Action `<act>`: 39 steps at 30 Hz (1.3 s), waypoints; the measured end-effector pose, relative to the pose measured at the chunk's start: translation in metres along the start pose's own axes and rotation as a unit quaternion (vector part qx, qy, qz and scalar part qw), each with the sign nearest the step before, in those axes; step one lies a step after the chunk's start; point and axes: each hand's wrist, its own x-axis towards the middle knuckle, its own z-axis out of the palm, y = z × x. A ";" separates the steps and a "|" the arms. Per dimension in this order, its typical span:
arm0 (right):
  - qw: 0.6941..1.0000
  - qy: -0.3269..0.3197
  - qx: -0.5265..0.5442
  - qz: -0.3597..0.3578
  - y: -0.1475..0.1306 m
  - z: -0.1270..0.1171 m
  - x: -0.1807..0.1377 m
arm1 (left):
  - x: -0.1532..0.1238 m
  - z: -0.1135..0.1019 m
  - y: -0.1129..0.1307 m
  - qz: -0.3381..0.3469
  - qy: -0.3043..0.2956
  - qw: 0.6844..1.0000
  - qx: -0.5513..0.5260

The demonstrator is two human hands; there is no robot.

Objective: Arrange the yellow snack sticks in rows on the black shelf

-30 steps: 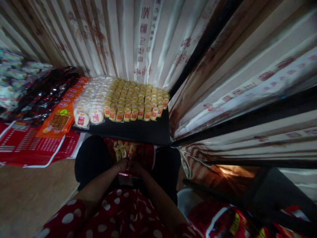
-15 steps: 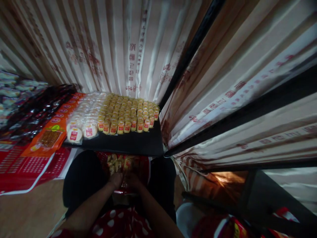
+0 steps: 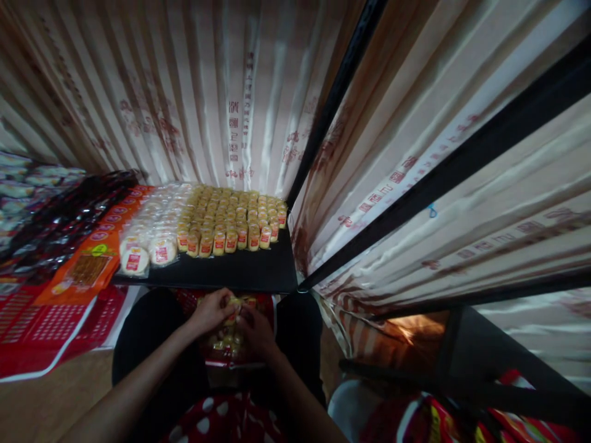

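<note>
Here, two hands point(image 3: 213, 312) point(image 3: 256, 329) hold one yellow packet point(image 3: 232, 304) over one red bag point(image 3: 244, 365).

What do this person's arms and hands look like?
The left hand and right hand wear no gloves; both forearms are bare, without visible sleeves. A red top with white dots shows between them. Too dim for rings.
</note>
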 end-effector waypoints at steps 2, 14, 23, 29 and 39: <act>0.999 0.016 0.024 -0.020 -0.011 -0.006 0.003 | 0.005 -0.009 0.015 0.028 0.019 0.998 -0.059; 0.940 0.283 -0.125 -0.144 -0.055 -0.043 0.041 | 0.089 -0.020 0.087 0.156 0.133 0.958 -0.202; 0.918 0.328 -0.179 -0.133 -0.031 -0.057 0.094 | 0.157 -0.018 0.128 0.175 0.149 0.971 -0.062; 0.913 0.349 -0.189 -0.099 -0.028 -0.070 0.127 | 0.192 -0.031 0.156 0.161 0.145 0.976 -0.013; 0.903 0.378 -0.178 -0.100 -0.011 -0.082 0.163 | 0.246 -0.024 0.166 0.191 0.149 0.967 0.074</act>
